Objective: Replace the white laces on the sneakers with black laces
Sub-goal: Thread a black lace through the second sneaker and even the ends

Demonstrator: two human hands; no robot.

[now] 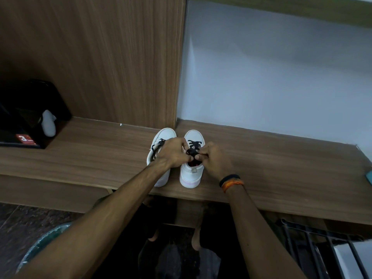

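Note:
Two white sneakers stand side by side on the wooden ledge (90,158), toes toward the wall. The left sneaker (164,135) shows black lace across its top and is partly covered by my left hand (173,153). The right sneaker (193,172) carries a black lace (193,147) threaded through its eyelets. Both hands meet over the right sneaker's tongue, each pinching the black lace near its upper end. My right hand (214,158) has dark and orange bands at the wrist. No white lace is visible.
A black box (30,117) with a red label sits at the ledge's left, a white object inside it. A teal item (369,176) lies at the right edge. A dark metal rack (322,250) stands low right, a glassy round rim (40,242) low left.

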